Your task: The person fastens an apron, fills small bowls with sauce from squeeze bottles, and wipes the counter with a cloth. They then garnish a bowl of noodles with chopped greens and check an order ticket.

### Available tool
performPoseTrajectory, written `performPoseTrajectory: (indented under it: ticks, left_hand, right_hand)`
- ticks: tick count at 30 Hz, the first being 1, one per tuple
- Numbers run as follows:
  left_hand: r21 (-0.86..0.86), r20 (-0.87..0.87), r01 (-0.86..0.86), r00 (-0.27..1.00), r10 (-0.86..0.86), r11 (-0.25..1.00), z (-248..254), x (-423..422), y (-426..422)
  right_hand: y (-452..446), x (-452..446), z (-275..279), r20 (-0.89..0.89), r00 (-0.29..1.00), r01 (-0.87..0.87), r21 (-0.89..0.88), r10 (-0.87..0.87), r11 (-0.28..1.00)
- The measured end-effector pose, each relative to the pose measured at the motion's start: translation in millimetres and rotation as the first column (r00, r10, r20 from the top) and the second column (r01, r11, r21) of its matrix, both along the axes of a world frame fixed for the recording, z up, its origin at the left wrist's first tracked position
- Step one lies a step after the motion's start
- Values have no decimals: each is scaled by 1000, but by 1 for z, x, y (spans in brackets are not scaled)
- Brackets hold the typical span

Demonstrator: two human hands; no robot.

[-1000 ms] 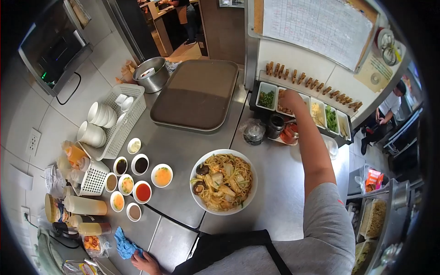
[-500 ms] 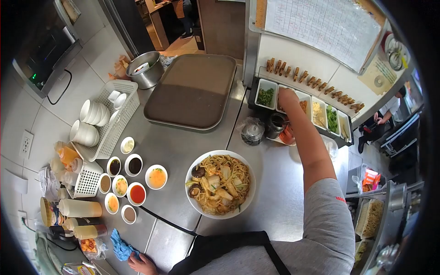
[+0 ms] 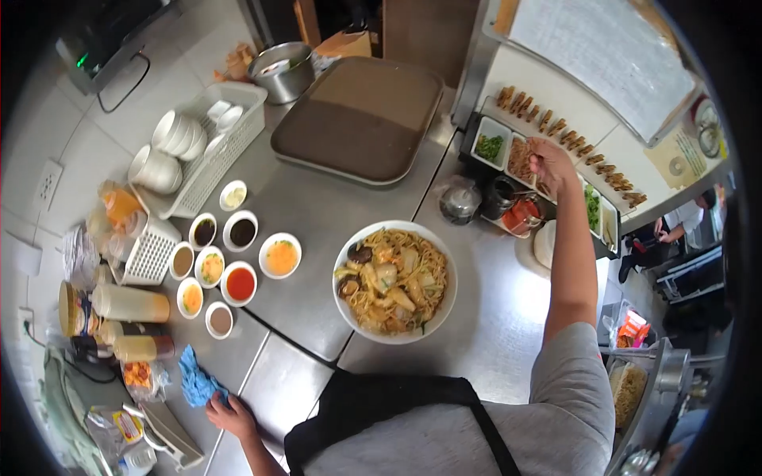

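My right hand (image 3: 553,164) is over the row of topping containers, its fingers pinched together beside the tub of brown shredded topping (image 3: 520,161). What they hold, if anything, is too small to make out. Chopped green onion (image 3: 489,147) fills the neighbouring tub, and leafy greens (image 3: 592,208) lie in one farther right. On the counter, my left hand (image 3: 230,414) rests with fingers stretched out at the edge of a crumpled blue cloth (image 3: 198,379). Between my arms stands a white bowl (image 3: 340,311) of noodles (image 3: 397,282) with vegetables and mushrooms.
Small sauce cups (image 3: 240,284) cluster left of the bowl. A brown tray (image 3: 357,119) lies at the back, beside a metal pot (image 3: 284,73). White bowls (image 3: 155,169) fill a plastic basket (image 3: 238,151). Squeeze bottles (image 3: 131,303) line the left. Another person (image 3: 675,222) is at far right.
My right hand has drawn up slightly from the brown topping tub, which now shows beside it. The view has shifted. My left hand stays by the blue cloth.
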State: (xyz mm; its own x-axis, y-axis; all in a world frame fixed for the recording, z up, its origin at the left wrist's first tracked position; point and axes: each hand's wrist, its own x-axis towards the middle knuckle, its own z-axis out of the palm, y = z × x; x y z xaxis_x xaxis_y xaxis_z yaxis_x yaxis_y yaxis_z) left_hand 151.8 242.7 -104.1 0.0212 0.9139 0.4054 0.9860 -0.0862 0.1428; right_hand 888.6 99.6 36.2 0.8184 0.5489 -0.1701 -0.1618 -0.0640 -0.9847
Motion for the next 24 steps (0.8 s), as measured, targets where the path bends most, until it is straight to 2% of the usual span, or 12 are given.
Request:
performPoseTrajectory:
  ticks: [1,3,5,8,10,11,13,16,20,22,23,24]
  left_hand:
    - [-23,17,-8,1000,8,1000,0,0,-1]
    - [-29,14,-31,999,32,999,3,4,-2]
    - [-58,23,-56,998,57,997,2,3,-2]
    - [-73,28,-56,998,59,996,2,2,-2]
    - [-68,33,-48,998,50,997,6,5,-3]
    - [-64,42,-37,998,40,997,7,6,-4]
    - [-43,41,-29,999,31,999,8,6,-3]
    - [-32,49,-26,998,28,999,5,5,-4]
    - [-56,55,-32,998,35,998,5,3,-3]
    - [-45,64,-10,998,13,999,3,1,-2]
    - [-39,46,-21,999,23,999,1,0,-1]
    - [-33,28,-36,999,37,999,1,0,-1]
  right_hand:
    - [5,-24,11,1,999,-36,8,36,999]
    - [17,-83,36,47,965,-250,-123,257,960]
    - [28,-137,44,25,885,-442,-268,465,856]
    - [49,-182,24,30,596,-691,-489,803,532]
    - [55,-208,15,394,284,-593,-644,874,483]
    - [54,-216,14,394,282,-594,-644,875,482]
    - [55,-227,13,452,134,-488,-744,882,456]
    - [62,-233,16,404,118,-370,-830,907,418]
    - [55,-245,22,374,158,-310,-860,914,405]
    - [46,-234,12,662,-96,-363,-719,743,593]
    - [49,-219,15,671,-11,-380,-689,742,617]
    - [55,-197,18,620,165,-313,-705,767,637]
